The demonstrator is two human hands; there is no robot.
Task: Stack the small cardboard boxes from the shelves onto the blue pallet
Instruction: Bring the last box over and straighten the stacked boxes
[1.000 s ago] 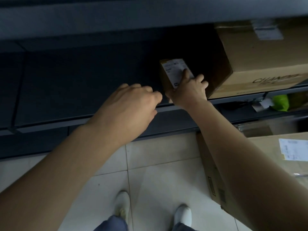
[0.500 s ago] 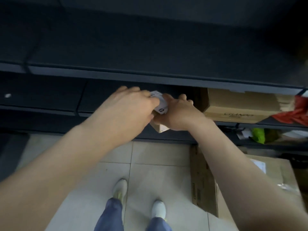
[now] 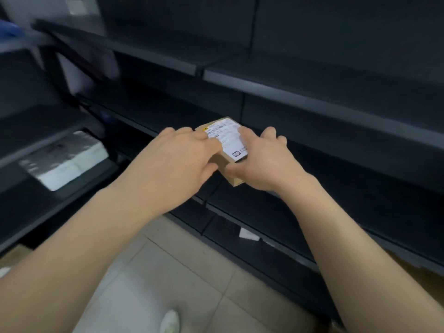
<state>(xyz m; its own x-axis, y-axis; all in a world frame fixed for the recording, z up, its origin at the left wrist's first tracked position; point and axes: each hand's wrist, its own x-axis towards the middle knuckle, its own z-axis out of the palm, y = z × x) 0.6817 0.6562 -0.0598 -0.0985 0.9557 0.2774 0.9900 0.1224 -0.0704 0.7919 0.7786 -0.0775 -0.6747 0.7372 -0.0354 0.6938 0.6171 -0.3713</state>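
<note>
A small cardboard box (image 3: 228,143) with a white shipping label on top is held in the air in front of the dark shelves. My left hand (image 3: 177,162) grips its left side, fingers lying over the label's edge. My right hand (image 3: 262,162) grips its right side and lower corner. The box is clear of every shelf board. No blue pallet shows in the head view.
Dark metal shelves (image 3: 312,94) run across the view in several tiers. A white and silver wrapped packet (image 3: 64,159) lies on a lower left shelf. A cardboard box corner (image 3: 413,267) sits at the lower right. Beige floor tiles (image 3: 168,272) lie below, my shoe (image 3: 169,320) at the bottom.
My right hand lifted the small box off the shelf and my left hand joined it. The view has swung left; the large box on the right shelf has left the frame.
</note>
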